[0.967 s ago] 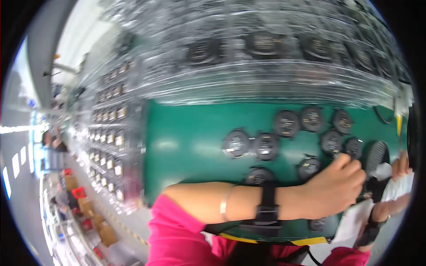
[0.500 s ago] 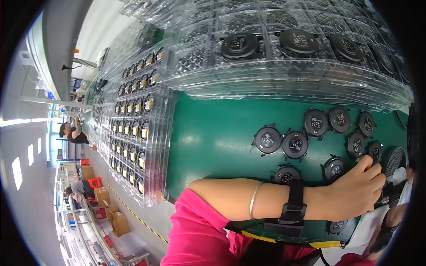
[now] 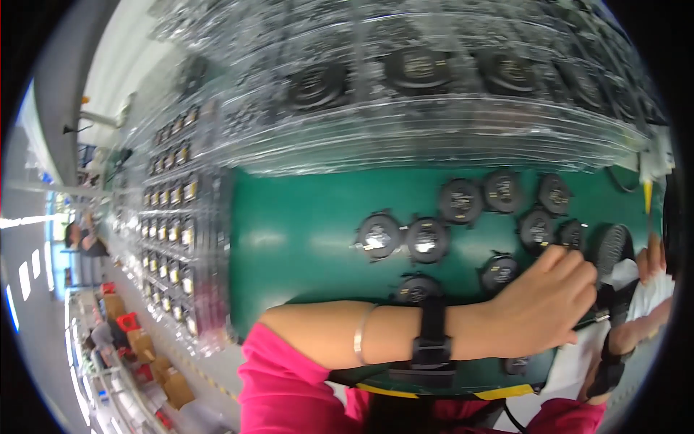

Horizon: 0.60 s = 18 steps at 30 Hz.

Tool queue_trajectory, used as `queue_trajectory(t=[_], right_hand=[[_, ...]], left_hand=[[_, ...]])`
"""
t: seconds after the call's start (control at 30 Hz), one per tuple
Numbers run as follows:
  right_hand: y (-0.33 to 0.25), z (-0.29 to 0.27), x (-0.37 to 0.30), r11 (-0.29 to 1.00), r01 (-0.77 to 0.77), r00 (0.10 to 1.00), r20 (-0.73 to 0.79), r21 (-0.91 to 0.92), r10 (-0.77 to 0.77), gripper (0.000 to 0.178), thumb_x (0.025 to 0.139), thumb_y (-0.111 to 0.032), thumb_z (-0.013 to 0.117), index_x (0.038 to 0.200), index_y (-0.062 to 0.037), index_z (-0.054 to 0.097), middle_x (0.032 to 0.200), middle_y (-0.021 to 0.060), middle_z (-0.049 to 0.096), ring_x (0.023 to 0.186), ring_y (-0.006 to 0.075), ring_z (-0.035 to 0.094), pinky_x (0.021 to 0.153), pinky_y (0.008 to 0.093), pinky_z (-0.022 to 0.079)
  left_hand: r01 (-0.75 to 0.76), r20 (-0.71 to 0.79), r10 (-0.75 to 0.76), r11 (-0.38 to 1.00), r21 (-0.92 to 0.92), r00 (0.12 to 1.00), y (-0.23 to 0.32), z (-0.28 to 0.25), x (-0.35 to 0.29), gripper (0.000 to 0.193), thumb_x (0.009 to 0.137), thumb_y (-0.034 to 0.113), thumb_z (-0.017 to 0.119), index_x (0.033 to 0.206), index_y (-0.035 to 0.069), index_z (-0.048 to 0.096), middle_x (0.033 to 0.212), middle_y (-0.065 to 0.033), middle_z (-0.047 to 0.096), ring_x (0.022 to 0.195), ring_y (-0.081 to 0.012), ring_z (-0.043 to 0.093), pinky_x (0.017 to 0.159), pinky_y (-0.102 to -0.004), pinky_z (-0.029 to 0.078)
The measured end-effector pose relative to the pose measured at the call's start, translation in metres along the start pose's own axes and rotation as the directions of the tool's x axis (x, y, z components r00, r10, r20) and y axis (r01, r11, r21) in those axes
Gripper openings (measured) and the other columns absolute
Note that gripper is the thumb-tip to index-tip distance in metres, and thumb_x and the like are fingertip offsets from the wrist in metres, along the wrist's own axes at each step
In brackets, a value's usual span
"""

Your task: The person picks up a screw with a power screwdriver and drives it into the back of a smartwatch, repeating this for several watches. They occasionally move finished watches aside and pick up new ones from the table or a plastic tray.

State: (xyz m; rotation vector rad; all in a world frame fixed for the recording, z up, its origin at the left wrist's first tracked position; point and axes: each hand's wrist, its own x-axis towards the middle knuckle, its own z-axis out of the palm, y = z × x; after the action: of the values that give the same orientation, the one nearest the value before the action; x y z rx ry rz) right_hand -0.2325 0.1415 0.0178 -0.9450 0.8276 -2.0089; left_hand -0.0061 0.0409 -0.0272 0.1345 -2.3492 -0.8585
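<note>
My left hand (image 3: 553,296) reaches across from the lower left, its fingers curled down at the right-hand group of round black watch cases (image 3: 536,230). Whatever its fingertips hold is hidden behind the knuckles. More watch cases (image 3: 460,201) lie loose on the green mat (image 3: 311,217), marked backs up, and another watch case (image 3: 516,364) shows below my left wrist. At the right rim, my right hand (image 3: 652,258) is blurred, with bent fingers close together beside a crumpled white piece (image 3: 627,273). What they grip cannot be made out.
Stacked clear plastic trays (image 3: 434,134) with watch cases line the far side. More clear trays (image 3: 170,231) with small parts stand at the left. A grey perforated round piece (image 3: 614,246) sits right of my left hand; a yellow-tipped tool (image 3: 648,195) is beyond it.
The whole scene has shifted left in the picture, with some blur. More of my right hand and the yellow-tipped tool have come into view. My left hand stays by the same watch cases.
</note>
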Motion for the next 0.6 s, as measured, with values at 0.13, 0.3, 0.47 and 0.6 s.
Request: queue_trajectory(t=[0.13, 0.3, 0.47, 0.6], right_hand=[[-0.005, 0.013, -0.002, 0.996, 0.066, 0.973, -0.219, -0.055, -0.077, 0.045, 0.092, -0.038, 0.063, 0.109, -0.001, 0.042, 0.089, 0.0037, 0.036, 0.073, 0.0132, 0.037, 0.064, 0.024, 0.036], [-0.007, 0.021, 0.009, 0.997, 0.082, 0.989, -0.12, 0.001, -0.082, 0.071, 0.089, -0.065, 0.06, 0.115, 0.0009, 0.047, 0.088, 0.0094, 0.047, 0.071, 0.0226, 0.044, 0.053, 0.0334, 0.039], [0.005, 0.037, 0.005, 0.974, 0.214, 0.976, -0.031, -0.076, -0.217, 0.078, 0.085, -0.073, 0.061, 0.11, -0.0003, 0.048, 0.087, 0.0099, 0.05, 0.071, 0.0228, 0.049, 0.052, 0.0334, 0.044], [0.002, 0.036, 0.006, 0.941, 0.286, 0.955, 0.134, -0.179, -0.265, 0.083, 0.081, -0.078, 0.061, 0.111, -0.0014, 0.05, 0.086, 0.0092, 0.052, 0.069, 0.0224, 0.051, 0.049, 0.0322, 0.048]], left_hand=[[0.049, 0.176, -0.037, 0.996, -0.068, 0.984, -0.001, -0.009, -0.002, 0.044, 0.075, 0.025, 0.08, 0.106, 0.002, 0.06, 0.124, -0.0128, 0.054, 0.119, -0.0303, 0.049, 0.095, -0.0429, 0.038], [0.015, 0.248, -0.01, 1.0, -0.017, 0.969, -0.005, -0.024, -0.008, 0.03, 0.078, 0.016, 0.077, 0.104, 0.006, 0.066, 0.126, -0.0098, 0.061, 0.116, -0.0299, 0.054, 0.094, -0.044, 0.041], [0.029, 0.234, -0.01, 0.996, -0.078, 0.972, -0.009, -0.021, -0.006, 0.028, 0.075, 0.012, 0.081, 0.1, 0.007, 0.069, 0.124, -0.0092, 0.065, 0.109, -0.0294, 0.057, 0.089, -0.0418, 0.045], [0.024, 0.226, -0.003, 0.996, -0.09, 0.974, -0.01, -0.02, -0.001, 0.03, 0.073, 0.01, 0.083, 0.099, 0.005, 0.069, 0.124, -0.0101, 0.066, 0.105, -0.0304, 0.058, 0.087, -0.0409, 0.049]])
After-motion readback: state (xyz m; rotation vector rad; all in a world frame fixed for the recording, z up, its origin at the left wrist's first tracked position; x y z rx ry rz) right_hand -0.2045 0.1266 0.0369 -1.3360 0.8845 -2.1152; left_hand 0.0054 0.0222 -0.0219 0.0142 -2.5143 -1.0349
